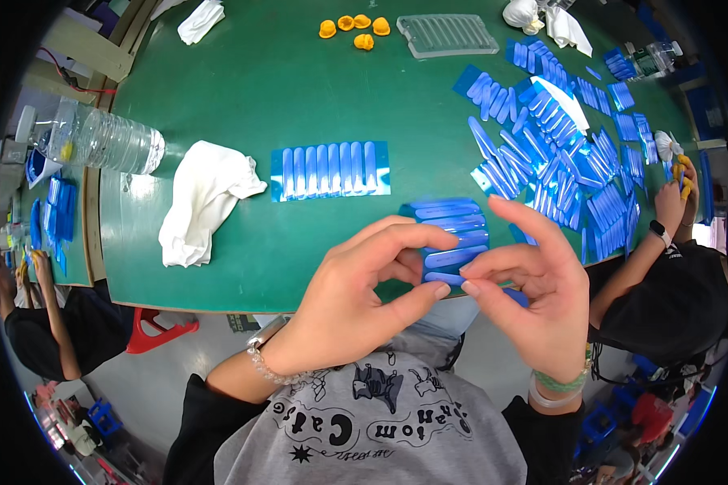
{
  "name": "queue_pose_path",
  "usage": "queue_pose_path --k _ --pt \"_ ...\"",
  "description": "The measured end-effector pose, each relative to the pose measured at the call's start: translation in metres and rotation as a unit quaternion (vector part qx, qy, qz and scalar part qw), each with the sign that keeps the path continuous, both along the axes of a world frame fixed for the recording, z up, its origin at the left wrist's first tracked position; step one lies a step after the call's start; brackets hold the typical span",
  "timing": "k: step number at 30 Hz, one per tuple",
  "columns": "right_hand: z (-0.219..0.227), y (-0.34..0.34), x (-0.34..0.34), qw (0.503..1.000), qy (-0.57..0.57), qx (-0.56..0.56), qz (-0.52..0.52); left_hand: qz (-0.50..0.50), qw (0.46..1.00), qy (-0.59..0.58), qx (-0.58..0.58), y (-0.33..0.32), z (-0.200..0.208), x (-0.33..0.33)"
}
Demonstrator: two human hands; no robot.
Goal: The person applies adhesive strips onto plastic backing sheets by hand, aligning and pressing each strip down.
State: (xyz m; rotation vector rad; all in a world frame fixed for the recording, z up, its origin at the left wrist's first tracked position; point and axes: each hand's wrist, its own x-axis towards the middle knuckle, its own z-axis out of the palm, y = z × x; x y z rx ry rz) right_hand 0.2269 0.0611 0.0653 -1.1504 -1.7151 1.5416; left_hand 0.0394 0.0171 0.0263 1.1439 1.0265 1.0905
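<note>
While glossy blue strips [453, 234] lie ribbed and stacked at the green bench [243, 97] edge, your left hand [356, 303] and right hand [534, 299] curl, pinching the lowest strip.

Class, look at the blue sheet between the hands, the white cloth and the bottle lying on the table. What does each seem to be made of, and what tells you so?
Blue sheet: probably thin glossy plastic film; it shines and carries raised strips. White cloth: soft matt fabric; it lies crumpled in folds. Bottle: clear ribbed plastic; the table shows through it.
</note>
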Motion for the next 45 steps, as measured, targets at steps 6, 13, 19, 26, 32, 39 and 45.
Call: queue_pose_path --k 6,13,19,26,32,39,45 --pt "0.0 0.0 -0.002 1.0 -0.007 0.009 -0.016 0.007 1.0 -0.024 0.007 -0.001 -0.004 0.0" --pt "0.002 -0.005 0.003 0.988 -0.057 0.122 -0.079 0.052 0.995 -0.078 -0.042 -0.001 -0.007 0.004" --pt "-0.003 0.005 0.02 0.981 0.073 -0.001 -0.179 0.072 0.986 -0.115 -0.093 0.002 -0.004 0.0" --pt "-0.025 0.007 0.015 0.965 0.2 -0.158 -0.069 0.052 0.979 -0.155 -0.119 0.001 -0.003 0.005" --pt "-0.025 0.011 0.022 0.963 0.206 -0.162 -0.062 0.081 0.995 -0.062 -0.016 0.001 -0.004 0.01" --pt "-0.032 0.009 0.021 0.963 0.22 -0.141 -0.06 0.077 0.993 0.068 0.066 0.002 -0.006 0.008" --pt "-0.028 0.007 0.017 0.976 0.16 -0.119 -0.09 0.1 0.979 0.126 0.127 0.003 -0.007 0.009"
